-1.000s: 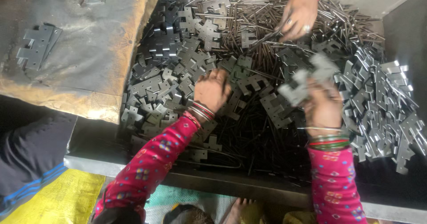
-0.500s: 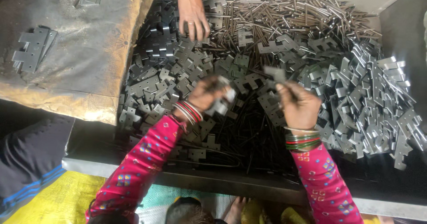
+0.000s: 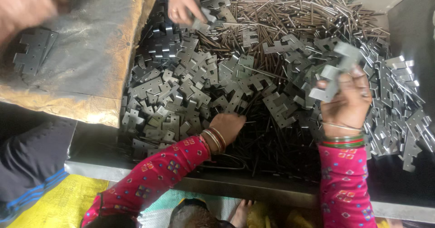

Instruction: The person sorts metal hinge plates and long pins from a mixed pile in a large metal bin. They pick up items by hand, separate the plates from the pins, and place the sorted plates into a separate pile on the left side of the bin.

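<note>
So our right hand (image 3: 346,103) is up over the tray (image 3: 272,189), fingers clamped round a little stack of notched hinge plates (image 3: 333,74). Our left hand (image 3: 229,126) is down in the heap of thin metal pins (image 3: 276,142), fingers curled into them, though we can't tell if it's actually got hold of any. Loose plates (image 3: 181,96) are piled all round. At the far side another person's hand (image 3: 183,4) is picking at plates, next to a worn sack (image 3: 90,51).
</note>
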